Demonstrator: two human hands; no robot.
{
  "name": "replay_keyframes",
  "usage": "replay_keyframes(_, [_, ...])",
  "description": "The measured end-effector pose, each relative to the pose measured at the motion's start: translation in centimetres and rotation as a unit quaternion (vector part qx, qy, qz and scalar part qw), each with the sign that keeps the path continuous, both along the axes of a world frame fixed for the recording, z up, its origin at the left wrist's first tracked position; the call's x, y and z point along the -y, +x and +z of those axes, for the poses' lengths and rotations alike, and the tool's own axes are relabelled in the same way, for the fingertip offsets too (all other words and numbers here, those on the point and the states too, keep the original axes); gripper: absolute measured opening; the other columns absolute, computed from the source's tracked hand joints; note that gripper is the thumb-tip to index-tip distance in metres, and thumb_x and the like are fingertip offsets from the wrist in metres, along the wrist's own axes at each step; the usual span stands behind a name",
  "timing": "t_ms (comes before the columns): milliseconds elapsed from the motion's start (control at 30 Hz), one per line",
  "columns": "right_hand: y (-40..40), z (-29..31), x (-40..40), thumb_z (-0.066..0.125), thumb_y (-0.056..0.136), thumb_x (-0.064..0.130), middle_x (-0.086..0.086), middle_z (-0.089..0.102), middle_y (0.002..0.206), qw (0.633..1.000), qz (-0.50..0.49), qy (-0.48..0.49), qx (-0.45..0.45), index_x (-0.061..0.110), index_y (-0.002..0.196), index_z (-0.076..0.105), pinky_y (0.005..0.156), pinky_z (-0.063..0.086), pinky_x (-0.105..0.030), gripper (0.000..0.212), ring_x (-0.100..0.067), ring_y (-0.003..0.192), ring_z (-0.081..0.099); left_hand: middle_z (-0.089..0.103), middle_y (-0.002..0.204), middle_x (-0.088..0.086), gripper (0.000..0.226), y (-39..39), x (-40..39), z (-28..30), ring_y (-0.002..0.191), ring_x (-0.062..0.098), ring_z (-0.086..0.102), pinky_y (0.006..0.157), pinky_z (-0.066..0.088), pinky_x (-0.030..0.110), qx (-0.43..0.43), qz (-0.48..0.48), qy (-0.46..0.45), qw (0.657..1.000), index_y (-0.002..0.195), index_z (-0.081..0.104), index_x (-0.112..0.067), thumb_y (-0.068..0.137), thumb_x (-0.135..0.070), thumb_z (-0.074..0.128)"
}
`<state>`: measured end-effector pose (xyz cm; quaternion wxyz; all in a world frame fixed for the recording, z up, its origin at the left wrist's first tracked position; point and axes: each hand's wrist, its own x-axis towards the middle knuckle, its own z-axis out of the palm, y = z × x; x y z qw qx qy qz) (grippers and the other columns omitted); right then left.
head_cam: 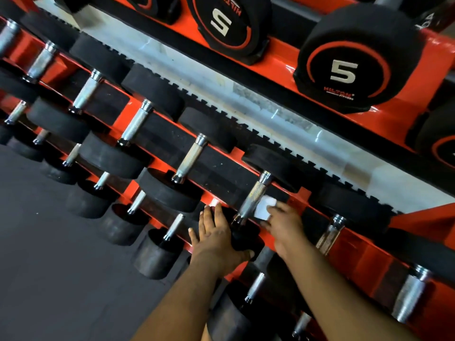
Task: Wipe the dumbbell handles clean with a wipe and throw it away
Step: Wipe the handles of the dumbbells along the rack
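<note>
1. The red rack (278,49) filled the view above and on both sides of the hands, with rows of dumbbells lying across its rails; two heads above the hands carried the number 5.
2. The dumbbell (261,173) in work lay directly ahead of the hands, its near head (246,238) between them.
3. The left hand (216,232) lay over this near head, with the thumb hooked under the edge, so it gripped the head and held the dumbbell steady.
4. The right hand (285,223) pinched the wipe (264,207) in its fingertips and pressed it against the right side of the handle (252,200), near its lower part.
5. To do this step well, I think the wipe should wrap around the handle and travel its whole length with some turning, because the knurled metal keeps dirt in its grooves. The left hand should stop the dumbbell from rolling.
6. The far side of the handle was hidden, so I could not tell if the wipe went around it. The fingers of the right hand were a little blurred. No bin for the wipe was in view, and the handles at the bottom right edge were blurred.
</note>
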<state>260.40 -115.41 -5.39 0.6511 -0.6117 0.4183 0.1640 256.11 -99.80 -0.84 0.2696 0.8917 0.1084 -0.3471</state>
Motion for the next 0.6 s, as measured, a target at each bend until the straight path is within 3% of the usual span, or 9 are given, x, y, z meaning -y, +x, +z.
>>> replay_keyframes(67, [1.3,0.7,-1.6,0.053,0.098,0.001,-0.014,0.07,0.096,0.994,-0.046,0.102,0.012,0.017,0.094,0.065,0.083,0.054,-0.04,0.02,-0.024,0.087,0.067,-0.025,0.167,0.007,0.148,-0.1,0.1,-0.1,0.155,0.024,-0.02,0.125,-0.004,0.058,0.007,0.005,0.007,1.0,0.157,-0.025,-0.023,0.066,-0.061,0.085])
replay_keyframes(133, [3.2,0.8,-1.9,0.056,0.095,0.003,-0.016,0.071,0.113,0.983,-0.094,0.154,0.03,0.014,0.104,0.065,0.093,0.052,-0.042,0.017,-0.027,0.105,0.068,-0.024,0.167,0.007,0.148,-0.1,0.0,-0.1,0.155,0.024,-0.02,0.125,-0.004,0.057,0.006,0.006,0.009,1.0,0.157,-0.024,-0.023,0.066,-0.062,0.085])
replay_keyframes(200, [4.5,0.9,-1.6,0.06,0.094,0.008,-0.016,0.069,0.121,0.974,-0.145,0.172,0.04,0.011,0.115,0.065,0.091,0.053,-0.036,0.023,-0.027,0.112,0.067,-0.024,0.168,0.007,0.147,0.0,0.0,-0.2,0.155,0.024,-0.019,0.125,-0.003,0.057,0.007,0.003,0.012,1.0,0.158,-0.024,-0.023,0.066,-0.062,0.085])
replay_keyframes(300, [1.6,0.7,-2.8,0.063,0.093,0.012,-0.008,0.069,0.12,0.996,-0.02,0.081,0.044,0.02,0.13,0.059,0.095,0.054,-0.039,0.037,-0.026,0.11,0.067,-0.023,0.168,0.005,0.148,-0.2,0.0,-0.4,0.156,0.023,-0.018,0.125,-0.001,0.057,0.012,0.009,0.013,1.0,0.158,-0.023,-0.023,0.064,-0.063,0.085])
replay_keyframes(400, [-1.3,0.7,-3.1,0.068,0.091,0.02,-0.008,0.068,0.122,0.991,0.106,0.083,-0.024,0.022,0.131,0.058,0.098,0.054,-0.048,0.041,-0.026,0.109,0.067,-0.022,0.168,0.004,0.148,-0.2,0.0,-0.3,0.156,0.022,-0.017,0.125,-0.001,0.057,0.014,0.011,0.018,1.0,0.158,-0.022,-0.023,0.064,-0.062,0.085])
replay_keyframes(500, [1.5,0.3,-1.0,0.071,0.09,0.021,-0.013,0.07,0.114,0.988,0.006,0.152,-0.019,0.009,0.117,0.064,0.091,0.055,-0.038,0.03,-0.024,0.103,0.067,-0.022,0.168,0.004,0.146,-0.3,0.0,-0.3,0.156,0.022,-0.017,0.126,-0.001,0.055,0.016,0.013,0.017,1.0,0.159,-0.021,-0.023,0.066,-0.06,0.086])
replay_keyframes(600, [4.1,-0.2,-0.5,0.07,0.09,0.025,-0.012,0.071,0.114,0.965,-0.107,0.24,0.027,0.01,0.119,0.065,0.093,0.052,-0.033,0.033,-0.02,0.102,0.068,-0.021,0.168,0.005,0.146,-0.4,0.0,-0.3,0.155,0.022,-0.018,0.126,-0.001,0.055,0.025,0.017,0.015,0.999,0.159,-0.02,-0.024,0.066,-0.06,0.086])
